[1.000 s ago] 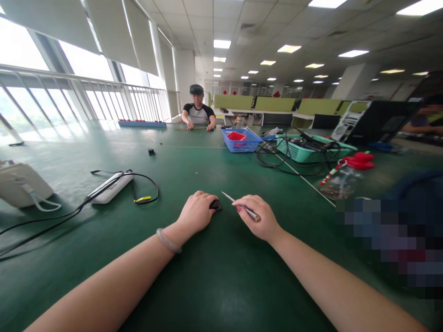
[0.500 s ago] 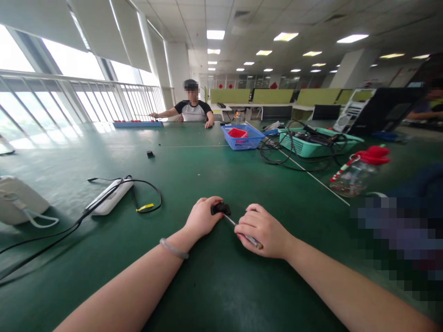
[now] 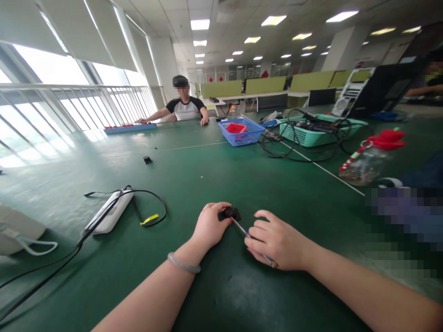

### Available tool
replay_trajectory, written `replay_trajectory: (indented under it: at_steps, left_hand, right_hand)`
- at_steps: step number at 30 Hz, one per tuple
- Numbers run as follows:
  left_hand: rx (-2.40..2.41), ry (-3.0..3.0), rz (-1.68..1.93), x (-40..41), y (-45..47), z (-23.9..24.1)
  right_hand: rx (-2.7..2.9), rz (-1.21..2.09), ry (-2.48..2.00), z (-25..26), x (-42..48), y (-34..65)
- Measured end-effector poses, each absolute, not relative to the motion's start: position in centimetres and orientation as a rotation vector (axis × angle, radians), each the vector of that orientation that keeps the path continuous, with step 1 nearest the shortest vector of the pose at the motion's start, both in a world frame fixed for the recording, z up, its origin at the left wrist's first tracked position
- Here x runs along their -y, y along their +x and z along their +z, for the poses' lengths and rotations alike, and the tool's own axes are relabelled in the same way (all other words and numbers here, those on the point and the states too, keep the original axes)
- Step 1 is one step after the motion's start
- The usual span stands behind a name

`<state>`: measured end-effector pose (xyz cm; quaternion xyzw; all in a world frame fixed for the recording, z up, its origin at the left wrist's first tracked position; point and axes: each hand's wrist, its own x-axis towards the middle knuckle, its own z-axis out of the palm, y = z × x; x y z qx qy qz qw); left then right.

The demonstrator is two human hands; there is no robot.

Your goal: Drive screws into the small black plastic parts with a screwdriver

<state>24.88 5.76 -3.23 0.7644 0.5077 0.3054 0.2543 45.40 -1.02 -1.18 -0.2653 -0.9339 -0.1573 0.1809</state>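
My left hand (image 3: 212, 224) pinches a small black part (image 3: 230, 213) at its left side, low over the green tabletop; its exact kind is not clear. Between the fingers of my right hand (image 3: 275, 240) lies a slim metal tool (image 3: 239, 226) with a brownish rear end. Its thin tip points up and left and meets the near edge of the black part, by my left thumb. The index finger of my right hand is lifted off the tool while the other fingers curl round it.
Left on the green table (image 3: 187, 180) are a white power strip (image 3: 112, 212) with black cables and a pale case (image 3: 20, 230). A small black piece (image 3: 147, 160) lies farther off. Beyond stand a blue basket (image 3: 241, 137), a teal basket (image 3: 306, 137) and a red-lidded bottle (image 3: 367, 163). A person (image 3: 187, 108) sits opposite.
The view has tilted and shifted slightly, so both hands appear a little lower and farther right. My right index finger is raised more from the tool. The tip stays at the black part.
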Motion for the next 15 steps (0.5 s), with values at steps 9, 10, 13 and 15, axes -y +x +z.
replay_trajectory:
  at_steps: [9, 10, 13, 15]
  left_hand:
    - [-1.358, 2.096, 0.842, -5.43, 24.47, -3.01]
    - [-1.361, 2.100, 0.836, -5.42, 24.45, -3.05]
    - [-1.367, 2.111, 0.820, -5.38, 24.44, -3.18]
    - [-1.371, 2.125, 0.811, -5.35, 24.48, -3.25]
  right_hand:
    - [2.534, -0.359, -0.730, -0.94, 1.13, 45.49]
    - [2.527, -0.353, -0.729, -0.93, 1.14, 45.54]
    - [2.532, -0.348, -0.721, -0.86, 1.25, 45.59]
    - [2.538, -0.346, -0.724, -0.79, 1.37, 45.54]
